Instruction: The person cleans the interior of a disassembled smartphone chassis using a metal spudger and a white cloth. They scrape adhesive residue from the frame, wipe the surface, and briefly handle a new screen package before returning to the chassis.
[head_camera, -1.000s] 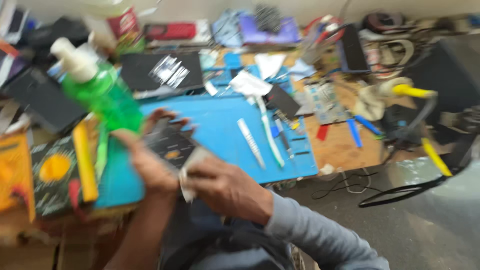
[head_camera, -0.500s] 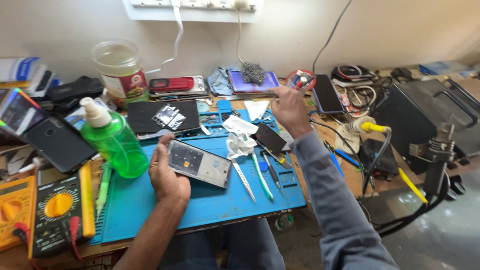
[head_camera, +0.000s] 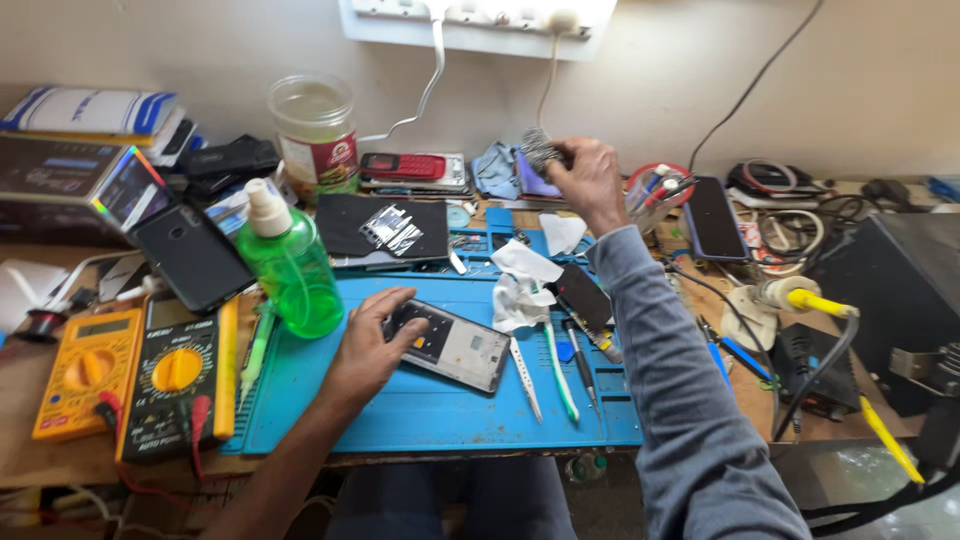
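Phone frame (head_camera: 452, 346) under spread left hand (head_camera: 372, 345); right hand (head_camera: 588, 180) pinching half-hidden brush (head_camera: 540, 151).

bench: wooden workbench (head_camera: 60, 455), filling the frame's lower half
centre: blue repair mat (head_camera: 420, 410)
lower left: yellow multimeter (head_camera: 85, 372); black multimeter (head_camera: 172, 390) beside it
upper left: black phone (head_camera: 192, 258), boxes (head_camera: 70, 180)
upper middle: plastic jar (head_camera: 315, 135)
right: black phone (head_camera: 712, 218), soldering station (head_camera: 890, 300)

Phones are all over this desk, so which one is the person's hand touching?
The opened phone lying flat on the blue mat. The left hand rests on its end. The black phone near the green bottle and the red phone lie untouched.
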